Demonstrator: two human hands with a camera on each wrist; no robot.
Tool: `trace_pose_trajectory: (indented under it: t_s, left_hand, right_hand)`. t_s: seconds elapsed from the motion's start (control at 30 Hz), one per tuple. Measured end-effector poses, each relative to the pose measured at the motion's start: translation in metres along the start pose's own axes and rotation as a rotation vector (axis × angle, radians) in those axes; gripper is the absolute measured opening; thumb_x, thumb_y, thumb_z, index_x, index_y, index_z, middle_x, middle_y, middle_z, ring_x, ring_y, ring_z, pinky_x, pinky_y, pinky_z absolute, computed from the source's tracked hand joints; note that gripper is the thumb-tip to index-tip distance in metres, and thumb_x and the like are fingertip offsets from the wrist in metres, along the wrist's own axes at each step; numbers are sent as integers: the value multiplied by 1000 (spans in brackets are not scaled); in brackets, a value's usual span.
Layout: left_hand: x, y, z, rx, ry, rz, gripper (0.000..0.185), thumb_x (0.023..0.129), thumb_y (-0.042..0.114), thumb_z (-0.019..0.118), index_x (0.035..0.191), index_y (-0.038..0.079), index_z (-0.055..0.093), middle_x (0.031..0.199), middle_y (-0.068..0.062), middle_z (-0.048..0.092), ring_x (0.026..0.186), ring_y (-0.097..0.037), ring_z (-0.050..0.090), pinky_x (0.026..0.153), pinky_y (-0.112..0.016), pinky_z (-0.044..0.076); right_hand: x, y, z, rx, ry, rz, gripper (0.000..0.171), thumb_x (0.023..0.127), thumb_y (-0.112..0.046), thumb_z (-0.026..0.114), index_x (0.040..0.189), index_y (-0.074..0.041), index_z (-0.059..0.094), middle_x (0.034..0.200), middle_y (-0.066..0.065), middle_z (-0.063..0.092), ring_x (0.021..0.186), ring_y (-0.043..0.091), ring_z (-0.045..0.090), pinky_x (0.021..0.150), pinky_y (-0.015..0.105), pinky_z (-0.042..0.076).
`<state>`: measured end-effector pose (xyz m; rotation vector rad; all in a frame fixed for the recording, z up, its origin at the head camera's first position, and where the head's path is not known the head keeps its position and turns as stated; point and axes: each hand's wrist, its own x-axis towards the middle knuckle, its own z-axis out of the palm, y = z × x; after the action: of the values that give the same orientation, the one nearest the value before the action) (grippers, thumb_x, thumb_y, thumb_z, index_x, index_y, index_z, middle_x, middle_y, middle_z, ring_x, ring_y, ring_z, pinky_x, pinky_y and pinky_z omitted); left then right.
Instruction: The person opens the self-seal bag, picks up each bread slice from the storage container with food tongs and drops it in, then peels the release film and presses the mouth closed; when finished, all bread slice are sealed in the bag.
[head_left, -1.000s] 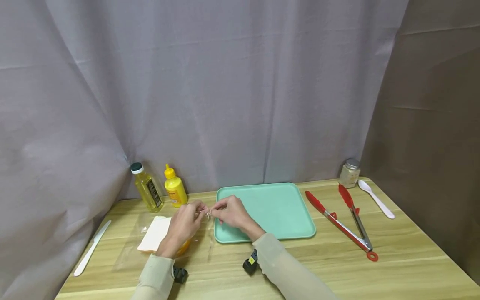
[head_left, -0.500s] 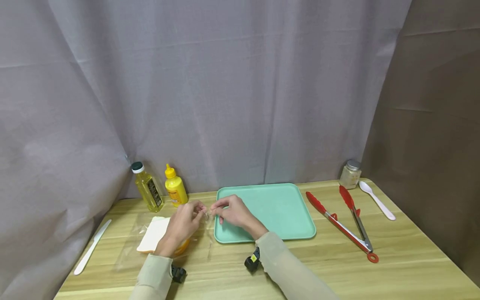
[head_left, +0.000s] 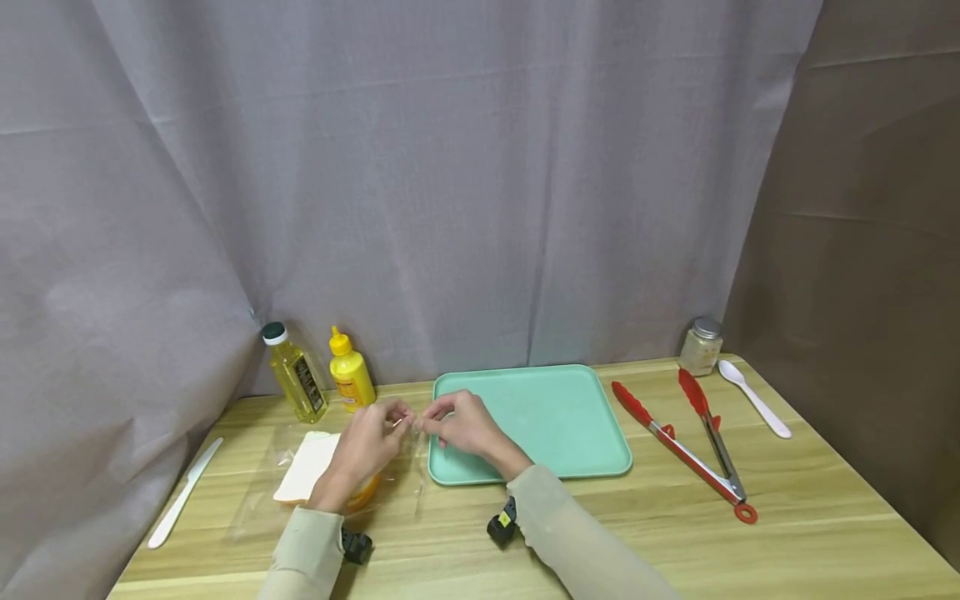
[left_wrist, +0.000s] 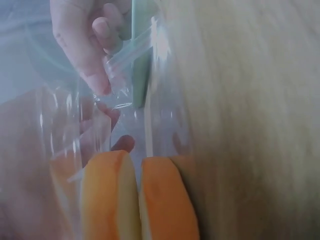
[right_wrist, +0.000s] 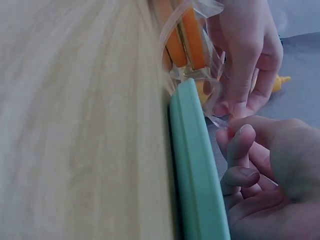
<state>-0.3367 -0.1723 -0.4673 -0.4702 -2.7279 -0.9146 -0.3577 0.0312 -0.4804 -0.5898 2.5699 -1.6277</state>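
A clear plastic bag (head_left: 330, 479) holding sliced bread (head_left: 307, 477) lies on the wooden table left of a mint-green tray (head_left: 555, 417). My left hand (head_left: 369, 440) and right hand (head_left: 459, 422) meet over the bag's mouth, each pinching its clear edge (head_left: 415, 428) between thumb and fingertips. In the left wrist view the bread crusts (left_wrist: 135, 200) show orange inside the plastic bag (left_wrist: 120, 120), with my right hand's fingers (left_wrist: 85, 45) gripping the top. In the right wrist view my left hand (right_wrist: 247, 55) pinches the bag edge (right_wrist: 212, 102) just above the tray rim (right_wrist: 192, 165).
An oil bottle (head_left: 294, 373) and a yellow squeeze bottle (head_left: 351, 371) stand at the back left. A white plastic knife (head_left: 182, 494) lies at the left edge. Red tongs (head_left: 693, 442), a white spoon (head_left: 752, 397) and a small jar (head_left: 700, 346) lie to the right.
Both hands stay at the bag's mouth with only slight finger shifts; the bag and bread have not moved.
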Motion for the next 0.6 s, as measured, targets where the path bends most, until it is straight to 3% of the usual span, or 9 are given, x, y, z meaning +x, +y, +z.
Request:
trace_pose_trajectory:
  t_s: [0.17, 0.37, 0.6]
  left_hand:
    - [0, 0, 0, -25, -11, 0, 5, 98, 19, 81, 101, 21, 78, 94, 4, 81, 94, -18, 77, 90, -46, 64]
    - [1, 0, 2, 0, -10, -8, 6, 99, 21, 81, 95, 23, 77, 89, 7, 78, 86, -10, 73, 81, -40, 63]
    - [0, 1, 2, 47, -22, -14, 7, 100, 24, 80, 94, 25, 75, 90, 8, 77, 83, -7, 69, 71, -34, 58]
  right_hand:
    - [0, 0, 0, -13, 20, -19, 7, 99, -11, 76, 100, -11, 84, 91, 4, 82, 54, 8, 65, 50, 17, 42]
    - [-1, 1, 0, 0, 9, -26, 13, 102, -22, 77, 101, -12, 84, 94, 5, 82, 53, 8, 63, 51, 17, 42]
    - [-1, 0, 1, -15, 30, -28, 9, 99, -11, 76, 99, -10, 85, 90, 3, 83, 51, 6, 62, 49, 17, 43]
